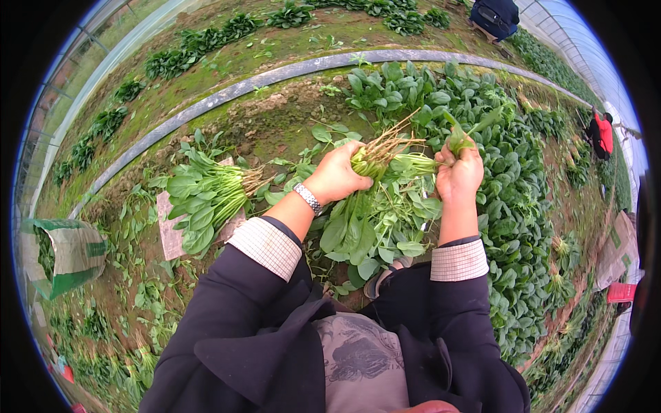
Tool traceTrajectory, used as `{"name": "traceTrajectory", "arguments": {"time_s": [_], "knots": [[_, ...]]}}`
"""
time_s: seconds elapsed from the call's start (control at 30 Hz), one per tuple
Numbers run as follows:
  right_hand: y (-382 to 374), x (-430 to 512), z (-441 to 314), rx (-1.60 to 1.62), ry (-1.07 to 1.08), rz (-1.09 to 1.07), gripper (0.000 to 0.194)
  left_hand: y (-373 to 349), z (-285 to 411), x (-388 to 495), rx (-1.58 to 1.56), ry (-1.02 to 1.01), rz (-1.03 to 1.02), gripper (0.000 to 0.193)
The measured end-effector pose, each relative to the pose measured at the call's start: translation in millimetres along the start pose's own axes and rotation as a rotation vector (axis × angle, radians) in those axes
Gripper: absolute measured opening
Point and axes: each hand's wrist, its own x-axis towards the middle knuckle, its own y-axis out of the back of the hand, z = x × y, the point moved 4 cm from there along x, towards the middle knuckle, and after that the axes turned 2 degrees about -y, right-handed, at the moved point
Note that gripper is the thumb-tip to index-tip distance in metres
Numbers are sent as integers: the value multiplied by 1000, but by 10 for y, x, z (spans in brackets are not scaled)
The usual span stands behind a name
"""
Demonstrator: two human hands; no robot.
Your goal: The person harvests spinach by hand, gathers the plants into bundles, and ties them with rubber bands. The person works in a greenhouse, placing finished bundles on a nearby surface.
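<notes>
My left hand (338, 173) grips a bunch of spinach (356, 222), its pale roots pointing up and away and its leaves hanging down. Beside it, my right hand (458, 168) pinches some green leaves (462, 134) between thumb and fingers; a few stems (413, 164) reach from near that hand toward the bunch. Below both hands lies a heap of loose leaves and stems (392, 211). Left of my left wrist, a gathered pile of spinach (211, 193) rests partly on a flat board or card (168, 227), roots facing right.
Dense growing spinach (516, 217) borders my right side. A dark flat hose or strip (248, 85) curves across the soil ahead. At far left stands a green-and-white sack (72, 253). One person (493, 18) crouches at upper right; another in red (601, 135) is farther right.
</notes>
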Motion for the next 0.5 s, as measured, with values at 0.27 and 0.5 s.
{"name": "traceTrajectory", "arguments": {"time_s": [0.27, 0.5], "knots": [[647, 416, -323, -1157, 218, 45, 24, 149, -95, 57, -250, 90, 70, 60], [-39, -70, -311, -1216, 776, -151, 40, 144, -131, 53, -452, 93, 46, 59]]}}
